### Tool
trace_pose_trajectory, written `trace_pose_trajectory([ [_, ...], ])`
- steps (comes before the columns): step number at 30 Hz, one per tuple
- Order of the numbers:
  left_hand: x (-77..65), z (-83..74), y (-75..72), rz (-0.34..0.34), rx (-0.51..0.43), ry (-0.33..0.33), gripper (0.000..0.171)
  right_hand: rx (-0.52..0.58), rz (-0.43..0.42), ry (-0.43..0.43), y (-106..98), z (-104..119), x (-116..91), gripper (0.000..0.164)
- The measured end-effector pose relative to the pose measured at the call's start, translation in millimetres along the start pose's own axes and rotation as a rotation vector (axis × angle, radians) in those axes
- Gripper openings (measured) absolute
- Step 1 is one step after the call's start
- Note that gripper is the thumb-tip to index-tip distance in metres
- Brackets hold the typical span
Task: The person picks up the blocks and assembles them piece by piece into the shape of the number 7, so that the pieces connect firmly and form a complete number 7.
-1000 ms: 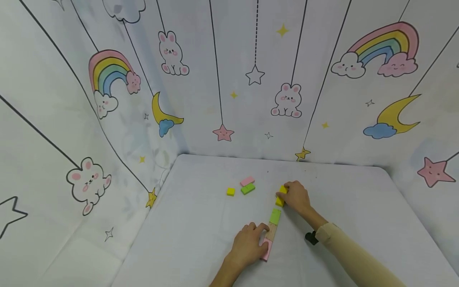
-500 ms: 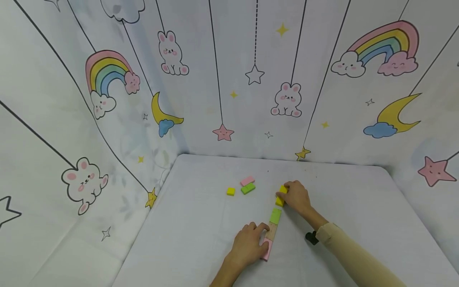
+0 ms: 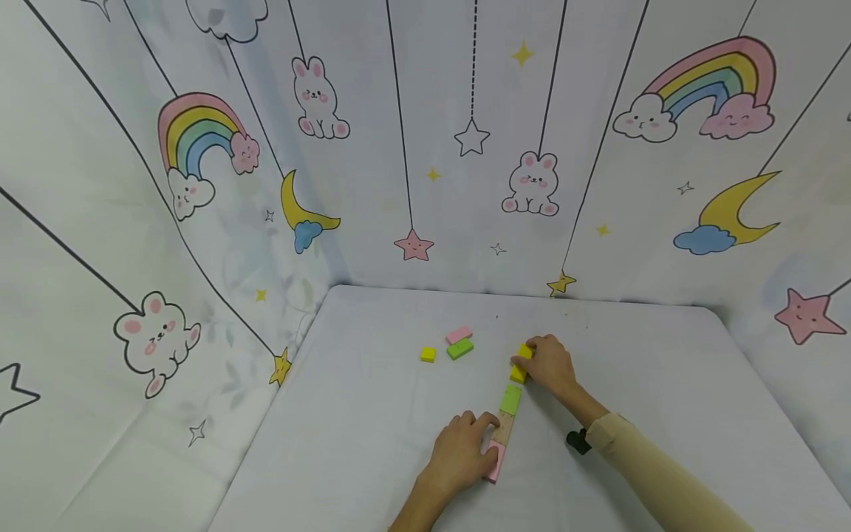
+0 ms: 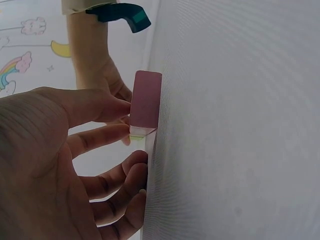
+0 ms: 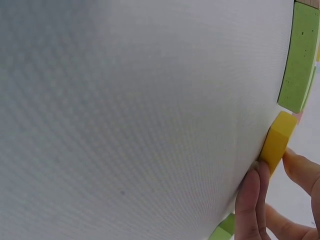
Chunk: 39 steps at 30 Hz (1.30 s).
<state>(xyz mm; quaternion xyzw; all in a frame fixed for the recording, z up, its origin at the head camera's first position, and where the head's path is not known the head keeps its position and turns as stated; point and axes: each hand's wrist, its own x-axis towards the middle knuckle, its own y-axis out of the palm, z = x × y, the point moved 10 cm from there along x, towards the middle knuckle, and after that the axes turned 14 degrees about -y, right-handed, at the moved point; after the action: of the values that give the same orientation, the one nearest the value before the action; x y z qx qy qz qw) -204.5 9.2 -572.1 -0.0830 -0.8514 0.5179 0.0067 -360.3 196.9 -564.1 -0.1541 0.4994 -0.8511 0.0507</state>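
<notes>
- A big white wall (image 3: 372, 185) stood all around the back and sides, with rainbows (image 3: 730, 63), moons (image 3: 725, 214), bunnies (image 3: 534, 185) and stars (image 3: 414, 245) drawn on it
- A white table (image 3: 346, 414) sat below the wall, and all the blocks were on it
- A light tan sleeve (image 3: 658, 465) went up the person's right arm, and the left forearm (image 3: 422, 502) was bare
- The left hand (image 3: 460, 451) was low down by the near end of a row of blocks, its fingers bent a little and spread apart, with the thumb touching the side of the near pink block (image 4: 146, 100) and the pointing finger by the wood block (image 3: 503, 428)
- The right hand (image 3: 552, 366) was at the far end of the row, its thumb and fingers pinching the long yellow block (image 3: 518, 374)
- The row went pink, wood, green, then yellow, going away from the person
- The pink, wood and near green block (image 3: 510, 400) lay end to end, and a small gap came before the yellow one
- A dark strap (image 3: 578, 442) hung near the sleeve's cuff
- The far pink block (image 3: 459, 335) and the far green block (image 3: 460, 349) lay just beside each other, left of the row
- The little yellow block (image 3: 428, 355) lay by itself, near those two and left of them
</notes>
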Motion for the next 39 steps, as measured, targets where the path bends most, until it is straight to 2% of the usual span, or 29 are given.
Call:
trace_pose_trajectory([
  [11, -0.8, -0.1, -1.3, 0.002, 0.005, -0.006, 0.038, 0.021, 0.009, -0.013, -3, 9, -3, 0.055],
  [30, -0.5, -0.6, -1.6, 0.002, 0.019, -0.008, 0.038, -0.011, 0.007, -0.02, -4, 14, -5, 0.054],
  [39, 1.4, 1.0, 1.4, 0.018, 0.011, -0.021, 0.037, -0.019, 0.019, -0.021, 2, 13, -5, 0.055],
])
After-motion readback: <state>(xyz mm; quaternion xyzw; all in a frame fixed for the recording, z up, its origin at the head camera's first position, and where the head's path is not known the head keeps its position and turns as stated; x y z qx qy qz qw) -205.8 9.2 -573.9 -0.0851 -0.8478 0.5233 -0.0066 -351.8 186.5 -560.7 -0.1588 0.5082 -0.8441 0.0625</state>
